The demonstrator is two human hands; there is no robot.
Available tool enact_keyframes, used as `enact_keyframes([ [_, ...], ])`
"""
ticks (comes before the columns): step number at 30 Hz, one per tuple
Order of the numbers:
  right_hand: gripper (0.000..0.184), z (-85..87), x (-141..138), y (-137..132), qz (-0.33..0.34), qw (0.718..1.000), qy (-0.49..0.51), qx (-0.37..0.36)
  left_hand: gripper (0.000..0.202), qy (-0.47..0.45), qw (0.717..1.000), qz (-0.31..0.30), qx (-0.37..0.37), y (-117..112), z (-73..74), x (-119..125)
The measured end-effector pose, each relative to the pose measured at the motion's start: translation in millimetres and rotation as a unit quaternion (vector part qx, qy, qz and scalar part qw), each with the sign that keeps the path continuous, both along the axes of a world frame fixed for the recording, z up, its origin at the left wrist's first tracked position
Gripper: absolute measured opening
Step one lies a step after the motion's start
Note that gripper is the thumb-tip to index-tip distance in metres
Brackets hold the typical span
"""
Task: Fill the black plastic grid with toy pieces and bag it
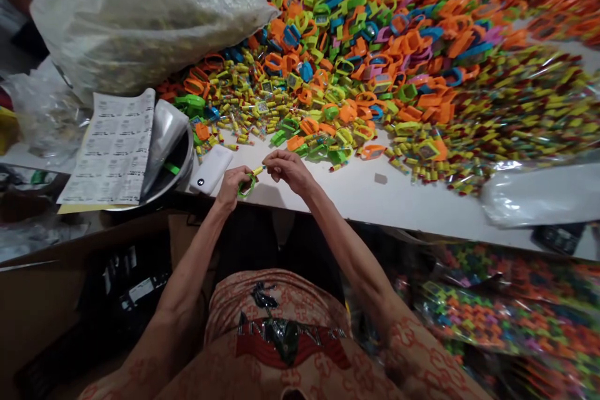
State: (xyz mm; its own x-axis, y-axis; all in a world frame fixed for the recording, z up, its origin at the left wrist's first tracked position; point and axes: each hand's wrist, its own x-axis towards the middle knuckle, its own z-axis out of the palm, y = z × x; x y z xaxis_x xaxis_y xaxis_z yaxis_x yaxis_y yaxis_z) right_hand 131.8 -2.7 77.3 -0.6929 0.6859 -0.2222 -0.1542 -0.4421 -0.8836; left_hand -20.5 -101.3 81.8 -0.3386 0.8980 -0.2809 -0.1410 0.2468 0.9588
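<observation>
Near the table's front edge, my left hand point(233, 187) is closed on a bright green toy watch point(248, 187), its loop band hanging below the fingers. A small yellow tube point(257, 170), like a candy tube, sticks out from the same fingers toward the right. My right hand point(291, 172) is closed in a pinch at the tube's far end; its fingertips partly hide that end. Just beyond both hands lie loose green and orange toy watches point(309, 126) and a scatter of yellow tubes point(241, 100).
A large heap of toy watches point(365, 31) covers the back. More yellow tubes point(515, 106) lie at right, beside clear plastic bags point(539, 197). At left are a white power bank point(212, 169), a basin point(190, 153), printed sheets point(110, 144) and a bulky sack point(150, 6).
</observation>
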Motion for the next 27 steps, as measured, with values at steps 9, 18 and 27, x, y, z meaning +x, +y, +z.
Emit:
enact_keyframes([
  [9, 0.014, -3.1, 0.5, -0.1, 0.012, 1.000, 0.003, 0.001, 0.018, 0.013, 1.000, -0.022, -0.011, -1.7, 0.0, 0.3],
  [18, 0.024, -6.0, 0.9, -3.2, -0.016, 0.999, -0.036, 0.007, 0.021, 0.042, 0.998, -0.033, -0.024, -6.4, 4.8, 1.1],
  [27, 0.027, -3.3, 4.6, -0.9, -0.014, 1.000, -0.015, -0.004, 0.023, 0.036, 0.997, -0.046, -0.043, -4.8, 3.0, -0.6],
])
